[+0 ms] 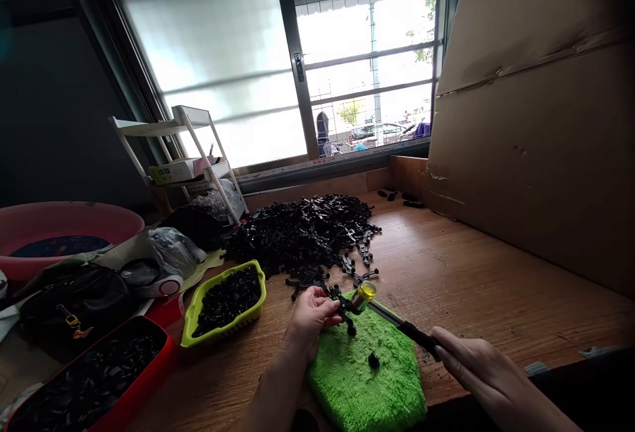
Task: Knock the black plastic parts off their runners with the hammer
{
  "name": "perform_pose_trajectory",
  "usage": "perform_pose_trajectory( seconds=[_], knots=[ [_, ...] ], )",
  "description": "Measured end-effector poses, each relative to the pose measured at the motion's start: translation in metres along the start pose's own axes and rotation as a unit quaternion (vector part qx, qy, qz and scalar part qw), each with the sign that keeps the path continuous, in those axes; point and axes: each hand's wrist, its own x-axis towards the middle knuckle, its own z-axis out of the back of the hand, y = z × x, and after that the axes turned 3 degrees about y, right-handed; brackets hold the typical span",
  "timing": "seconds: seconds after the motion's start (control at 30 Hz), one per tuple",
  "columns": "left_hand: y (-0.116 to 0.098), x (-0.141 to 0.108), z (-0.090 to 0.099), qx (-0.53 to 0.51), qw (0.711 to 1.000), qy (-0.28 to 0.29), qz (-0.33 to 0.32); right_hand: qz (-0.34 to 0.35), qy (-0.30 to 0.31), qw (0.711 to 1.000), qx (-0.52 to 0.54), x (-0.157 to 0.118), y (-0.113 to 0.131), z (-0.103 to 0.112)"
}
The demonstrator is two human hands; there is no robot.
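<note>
My left hand (313,316) pinches a black plastic part (342,305) with knobbed ends above the back of a fluffy green cloth (357,386). In my right hand (471,356) is the black grip of a small hammer (391,318), my fingers wrapped round it. Its yellow-faced head (364,293) is at the right side of the black part; whether they touch is hard to tell. A small black piece (374,360) lies on the cloth, nearer to me than the held part.
Behind the cloth lies a big pile of black parts (307,230). Small black pieces fill a yellow-green basket (190,318) and a red box (161,359) at left. A white rack (191,118) stands by the window; a cardboard sheet (536,141) rises at right.
</note>
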Motion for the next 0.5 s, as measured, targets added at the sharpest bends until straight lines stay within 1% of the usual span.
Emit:
perform_pose_trajectory(
  seconds=[0.13, 0.2, 0.23, 0.27, 0.33, 0.37, 0.4, 0.43, 0.5],
  knots=[
    [0.0004, 0.0006, 0.0004, 0.005, 1.0, -0.001, -0.001, 0.018, 0.009, 0.999, 0.035, -0.0005, 0.0009, 0.0035],
    [0.0005, 0.0008, 0.0005, 0.009, 1.0, 0.001, -0.004, 0.027, -0.025, 0.999, 0.031, 0.0012, 0.0035, 0.0057],
    [0.0006, 0.0009, 0.0005, 0.012, 1.0, 0.002, -0.005, 0.027, -0.032, 0.999, 0.013, 0.0026, 0.0047, 0.0064],
    [0.0008, 0.0011, 0.0003, 0.014, 1.0, 0.003, -0.005, 0.026, -0.021, 0.999, -0.014, 0.0041, 0.0057, 0.0066],
    [0.0013, 0.0015, -0.0003, 0.018, 1.0, 0.005, -0.005, 0.016, 0.038, 0.997, -0.072, 0.0062, 0.0064, 0.0063],
    [0.0017, 0.0017, -0.0007, 0.02, 1.0, 0.006, -0.004, 0.011, 0.069, 0.994, -0.089, 0.0063, 0.006, 0.0059],
    [0.002, 0.0019, -0.0012, 0.021, 1.0, 0.006, -0.005, 0.008, 0.083, 0.992, -0.092, 0.0055, 0.0051, 0.0055],
    [0.0023, 0.002, -0.0016, 0.022, 1.0, 0.007, -0.007, 0.007, 0.067, 0.994, -0.085, 0.0039, 0.0041, 0.005],
    [0.0026, 0.0018, -0.002, 0.02, 1.0, 0.009, -0.013, 0.024, -0.015, 0.998, -0.061, -0.0003, 0.0028, 0.0042]
  ],
)
